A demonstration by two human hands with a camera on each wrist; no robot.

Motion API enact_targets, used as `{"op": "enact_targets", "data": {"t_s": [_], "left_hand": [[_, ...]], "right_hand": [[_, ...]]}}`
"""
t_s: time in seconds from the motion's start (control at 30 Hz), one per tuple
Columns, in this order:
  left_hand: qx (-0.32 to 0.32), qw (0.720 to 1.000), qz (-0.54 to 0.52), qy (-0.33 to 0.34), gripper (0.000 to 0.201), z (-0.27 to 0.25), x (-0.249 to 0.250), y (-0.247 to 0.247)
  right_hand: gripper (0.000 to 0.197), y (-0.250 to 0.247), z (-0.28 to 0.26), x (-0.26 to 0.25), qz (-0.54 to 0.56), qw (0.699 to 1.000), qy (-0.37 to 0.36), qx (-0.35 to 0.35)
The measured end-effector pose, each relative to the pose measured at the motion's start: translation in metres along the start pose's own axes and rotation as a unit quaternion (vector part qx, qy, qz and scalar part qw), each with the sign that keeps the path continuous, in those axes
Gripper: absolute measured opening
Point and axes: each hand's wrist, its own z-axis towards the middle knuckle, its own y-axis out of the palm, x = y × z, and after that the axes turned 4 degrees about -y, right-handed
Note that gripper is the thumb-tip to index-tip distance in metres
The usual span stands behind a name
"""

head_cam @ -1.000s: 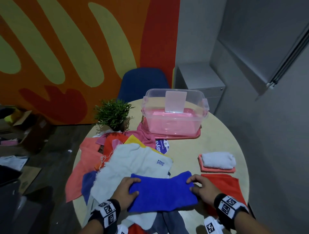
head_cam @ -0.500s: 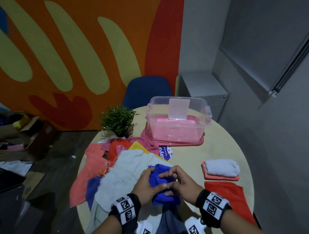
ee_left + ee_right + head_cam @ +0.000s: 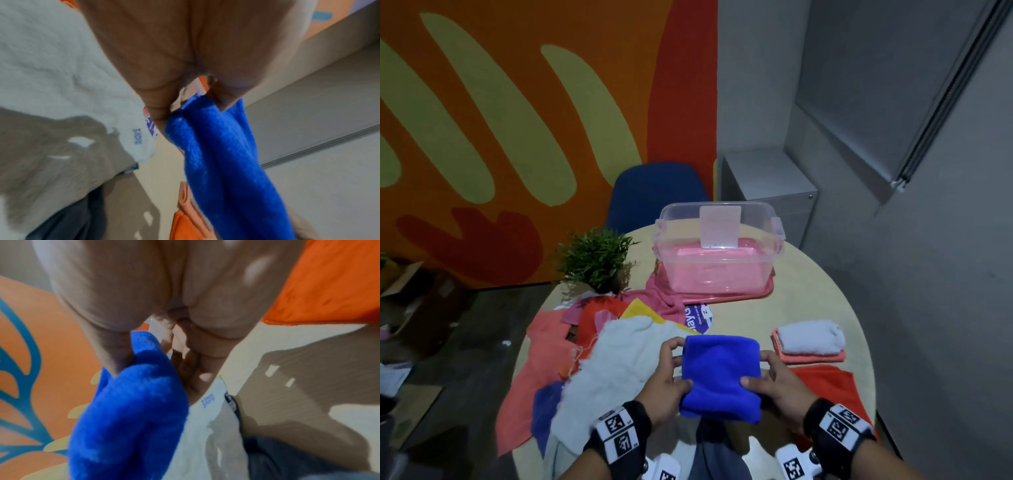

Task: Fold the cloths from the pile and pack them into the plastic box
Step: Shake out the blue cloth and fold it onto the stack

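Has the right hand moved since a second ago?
Yes. The right hand has come in toward the left, away from the orange cloth it was beside, and grips the blue cloth.

Round pale wooden table [image 3: 822,294] stands before a wall mural [image 3: 517,113] of orange, red and yellow-green shapes, with a blue chair [image 3: 654,192] and grey cabinet [image 3: 767,185] behind it, grey walls with a lowered roller blind [image 3: 876,78] at right, dark floor [image 3: 465,342] at left, dim lighting.
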Motion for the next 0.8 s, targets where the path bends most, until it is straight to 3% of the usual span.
{"op": "enact_targets", "data": {"t_s": [0.07,0.1,0.2,0.27,0.33,0.43,0.63,0.8], "left_hand": [[-0.019,0.999,0.026,-0.012,0.049,0.002,-0.006,0.013],[-0.034,0.999,0.035,-0.013,0.045,0.002,-0.009,0.022],[-0.080,0.995,0.056,-0.013,0.037,0.006,-0.019,0.052],[-0.121,0.989,0.073,-0.035,0.040,0.016,-0.021,0.073],[-0.137,0.986,0.074,-0.054,0.056,0.031,-0.027,0.095],[-0.148,0.975,0.163,-0.023,0.078,0.051,-0.032,0.127],[-0.154,0.934,0.322,-0.016,0.103,0.077,-0.031,0.185],[-0.120,0.929,0.347,-0.054,0.115,0.085,-0.039,0.204]], "right_hand": [[0.089,-0.014,-0.010,0.005,0.003,0.999,-0.027,0.033],[0.081,-0.021,-0.016,0.007,-0.010,0.998,-0.052,0.044],[0.032,-0.046,-0.040,0.009,-0.149,0.979,-0.114,0.075],[0.021,-0.071,-0.051,0.009,-0.226,0.963,-0.115,0.090],[0.029,-0.096,-0.063,0.009,-0.224,0.966,-0.083,0.100],[0.056,-0.135,-0.077,0.005,-0.231,0.969,-0.016,0.084],[0.088,-0.182,-0.080,-0.006,-0.396,0.914,0.058,0.069],[0.100,-0.191,-0.068,-0.012,-0.475,0.872,0.110,0.031]]}}
